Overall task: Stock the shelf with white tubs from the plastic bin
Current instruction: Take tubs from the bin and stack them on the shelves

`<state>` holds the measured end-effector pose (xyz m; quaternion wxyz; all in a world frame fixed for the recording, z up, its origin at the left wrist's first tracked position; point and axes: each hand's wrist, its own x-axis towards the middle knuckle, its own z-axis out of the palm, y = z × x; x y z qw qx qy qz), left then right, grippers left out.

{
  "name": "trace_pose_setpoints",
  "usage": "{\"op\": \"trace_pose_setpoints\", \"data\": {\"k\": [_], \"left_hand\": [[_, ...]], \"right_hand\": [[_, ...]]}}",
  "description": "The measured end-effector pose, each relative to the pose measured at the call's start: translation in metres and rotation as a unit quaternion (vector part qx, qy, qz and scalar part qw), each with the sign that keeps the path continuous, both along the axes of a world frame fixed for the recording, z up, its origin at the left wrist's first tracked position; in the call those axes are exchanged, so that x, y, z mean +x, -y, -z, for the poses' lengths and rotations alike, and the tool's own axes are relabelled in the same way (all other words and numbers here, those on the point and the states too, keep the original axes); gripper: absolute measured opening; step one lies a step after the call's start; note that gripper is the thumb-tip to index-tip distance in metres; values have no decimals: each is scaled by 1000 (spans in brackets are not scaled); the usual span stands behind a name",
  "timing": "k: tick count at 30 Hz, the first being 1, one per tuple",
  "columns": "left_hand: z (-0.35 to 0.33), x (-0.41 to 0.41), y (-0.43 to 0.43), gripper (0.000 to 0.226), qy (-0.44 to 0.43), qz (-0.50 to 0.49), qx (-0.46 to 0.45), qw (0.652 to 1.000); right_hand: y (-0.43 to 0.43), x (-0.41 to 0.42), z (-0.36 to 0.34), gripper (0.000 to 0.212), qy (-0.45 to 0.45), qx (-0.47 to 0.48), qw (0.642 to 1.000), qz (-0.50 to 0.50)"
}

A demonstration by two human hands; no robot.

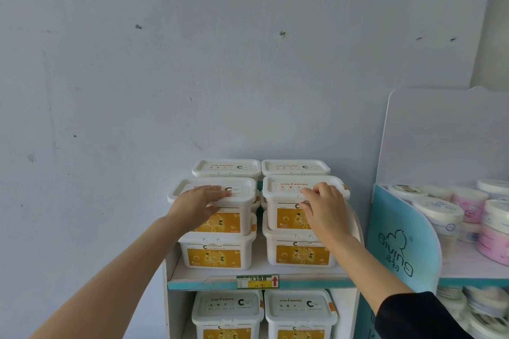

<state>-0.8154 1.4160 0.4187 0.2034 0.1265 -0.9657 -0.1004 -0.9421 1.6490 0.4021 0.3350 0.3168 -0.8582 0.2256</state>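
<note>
White tubs with orange labels stand two high on the top board of a white shelf (256, 274). My left hand (197, 205) grips the front edge of the upper left tub (237, 192), fingers over its lid, thumb under the rim. My right hand (322, 209) holds the front of the upper right tub (283, 187), fingertips on the lid's latch. Under them sit the lower left tub (217, 252) and the lower right tub (298, 253). Two more tubs (227, 168) stand behind. The plastic bin is out of view.
Two tubs (227, 314) fill the shelf level below. A yellow price tag (257, 281) hangs on the board's front edge. A blue display stand (402, 239) with round pink and white tubs (438, 212) is close on the right. A bare wall is behind.
</note>
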Motion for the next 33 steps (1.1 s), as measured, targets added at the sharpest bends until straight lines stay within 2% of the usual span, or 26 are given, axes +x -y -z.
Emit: {"op": "trace_pose_setpoints", "data": {"k": [11, 18, 25, 33], "left_hand": [[-1, 4, -8, 59, 54, -15, -74, 996], [5, 10, -34, 65, -6, 4, -79, 997], [29, 31, -83, 56, -64, 72, -59, 994], [85, 34, -123, 59, 34, 103, -9, 994]], "right_hand": [[-9, 9, 13, 49, -6, 39, 998, 40], [-26, 31, 27, 56, -28, 53, 997, 55], [-52, 59, 48, 55, 56, 50, 997, 31], [-97, 98, 82, 60, 153, 86, 983, 46]]}}
